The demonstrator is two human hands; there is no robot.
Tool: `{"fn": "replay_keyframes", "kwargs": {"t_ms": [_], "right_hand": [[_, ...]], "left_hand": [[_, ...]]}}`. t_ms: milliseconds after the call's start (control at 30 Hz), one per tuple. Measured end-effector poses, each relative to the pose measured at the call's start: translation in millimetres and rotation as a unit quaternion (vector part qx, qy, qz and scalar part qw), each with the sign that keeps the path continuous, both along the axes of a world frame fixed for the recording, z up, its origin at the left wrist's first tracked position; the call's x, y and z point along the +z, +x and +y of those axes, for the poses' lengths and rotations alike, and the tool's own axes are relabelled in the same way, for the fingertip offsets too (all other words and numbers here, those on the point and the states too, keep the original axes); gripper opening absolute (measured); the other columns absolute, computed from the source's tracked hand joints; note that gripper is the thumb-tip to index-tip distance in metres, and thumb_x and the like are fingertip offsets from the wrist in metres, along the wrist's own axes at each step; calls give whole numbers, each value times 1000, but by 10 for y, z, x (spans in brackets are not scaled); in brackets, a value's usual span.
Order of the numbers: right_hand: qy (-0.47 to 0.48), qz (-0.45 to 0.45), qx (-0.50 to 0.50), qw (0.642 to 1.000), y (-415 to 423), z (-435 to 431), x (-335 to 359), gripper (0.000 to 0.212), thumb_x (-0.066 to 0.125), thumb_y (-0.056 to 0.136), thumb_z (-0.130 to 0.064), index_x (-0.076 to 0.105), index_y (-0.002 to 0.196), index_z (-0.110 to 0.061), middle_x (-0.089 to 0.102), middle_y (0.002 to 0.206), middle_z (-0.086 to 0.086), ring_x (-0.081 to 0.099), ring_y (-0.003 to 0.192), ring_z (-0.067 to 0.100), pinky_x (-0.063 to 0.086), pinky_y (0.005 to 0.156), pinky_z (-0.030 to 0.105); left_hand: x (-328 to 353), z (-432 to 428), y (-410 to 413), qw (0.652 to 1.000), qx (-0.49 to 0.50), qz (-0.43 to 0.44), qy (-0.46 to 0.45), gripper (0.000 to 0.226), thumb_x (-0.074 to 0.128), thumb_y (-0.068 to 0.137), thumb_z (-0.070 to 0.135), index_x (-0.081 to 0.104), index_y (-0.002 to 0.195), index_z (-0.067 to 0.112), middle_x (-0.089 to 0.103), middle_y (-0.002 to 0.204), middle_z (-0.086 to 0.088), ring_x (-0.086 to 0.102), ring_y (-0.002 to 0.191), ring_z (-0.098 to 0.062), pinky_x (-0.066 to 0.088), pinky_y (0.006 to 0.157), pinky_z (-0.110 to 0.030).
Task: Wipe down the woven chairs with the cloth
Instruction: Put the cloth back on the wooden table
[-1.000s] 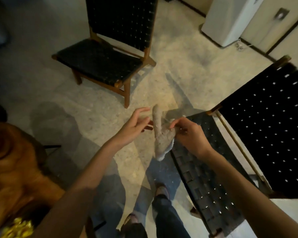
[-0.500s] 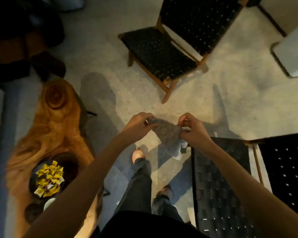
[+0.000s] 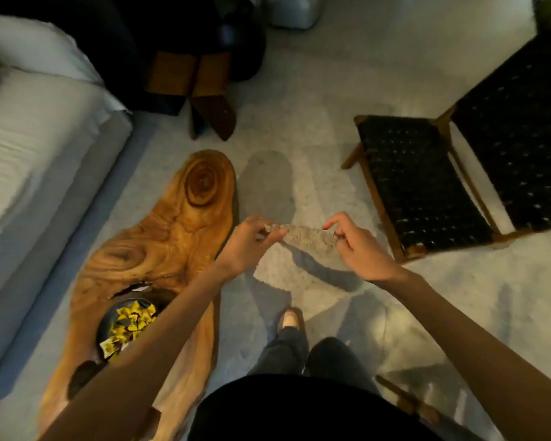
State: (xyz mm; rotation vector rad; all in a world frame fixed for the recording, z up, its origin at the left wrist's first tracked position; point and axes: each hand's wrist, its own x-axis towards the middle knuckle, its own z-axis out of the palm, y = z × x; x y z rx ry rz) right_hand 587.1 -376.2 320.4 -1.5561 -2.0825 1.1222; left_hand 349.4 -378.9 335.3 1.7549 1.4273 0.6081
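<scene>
Cloth (image 3: 309,238) spans your left hand (image 3: 245,246) and right hand (image 3: 360,248), each pinching an edge; fold it flat before wiping the woven chair (image 3: 420,189) on the right.

Cloth (image 3: 309,238) spans between left hand (image 3: 247,246) and right hand (image 3: 360,249), each gripping one end, above the floor (image 3: 315,122) ahead of the person's feet. Woven chair (image 3: 427,192) stands to the right, apart from the right hand, seat towards centre, backrest at the far right. Low table (image 3: 159,249) lies left, partly under the left forearm; a dish (image 3: 106,319) sits on its near end. Sofa (image 3: 29,154) runs along the far left, beside the table. A stand (image 3: 204,87) sits beyond the table's far end.
</scene>
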Motion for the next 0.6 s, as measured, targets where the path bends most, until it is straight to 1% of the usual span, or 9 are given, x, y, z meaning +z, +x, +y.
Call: {"fn": "replay_keyframes", "kwargs": {"t_ms": [100,133,200,267,333,400,467,533,600], "right_hand": [[25,5,99,995,-293,574,65,14,39,101,-21,48,110,-16,60,96,-2,60,83,11,50,65,26],[11,5,121,993,-378,752,66,17,39,101,-28,50,104,-16,60,90,0,59,77,11,47,62,28],[-33,-2,171,985,-532,1106,47,24,46,96,-37,50,90,-14,53,71,-3,50,60,5,40,53,25],[-55,-29,227,972,-656,1467,-8,31,58,91,-38,50,81,-9,49,65,-2,45,57,6,35,53,27],[-37,-68,280,957,-773,1840,-85,29,63,88,-33,56,82,-6,58,70,5,54,63,16,40,57,36],[-12,-106,330,938,-897,2190,-160,26,65,87,-28,57,81,-4,61,74,11,59,71,26,44,62,41],[23,-144,375,915,-1037,2496,-215,25,64,87,-27,51,75,-9,56,73,11,58,77,31,37,61,40],[53,-182,397,898,-1174,2751,-249,17,62,89,-28,55,89,-13,60,86,12,58,89,32,34,65,34],[68,-202,420,882,-1299,2943,-264,21,59,91,-26,57,106,-13,66,102,11,60,96,31,37,69,32]], "left_hand": [[22,342,-252,995,96,10,-10,27,57,93,23,61,72,6,52,69,1,48,64,-7,35,59,-26],[23,433,-330,992,126,13,-8,29,57,93,22,60,71,4,50,67,-2,47,62,-8,34,57,-25],[26,577,-480,983,185,9,-6,26,57,94,18,58,69,10,49,65,3,46,60,-3,33,55,-20],[-3,679,-632,968,249,10,-17,20,55,95,16,62,80,6,57,72,-4,53,69,-13,39,62,-26],[-71,754,-777,949,313,20,-24,21,56,95,17,66,90,-1,64,83,-14,58,76,-23,44,68,-35],[-140,786,-863,927,373,31,-21,19,58,93,15,69,95,-1,68,91,-15,60,79,-22,45,69,-34],[-216,789,-886,898,437,32,-24,15,59,92,9,69,98,0,68,94,-17,59,79,-19,43,67,-28],[-293,771,-876,859,509,16,-48,14,59,91,7,69,97,0,68,91,-21,61,79,-25,42,67,-29],[-357,721,-851,811,581,-14,-68,14,59,92,10,69,99,2,67,90,-17,64,87,-33,45,70,-33]]}}
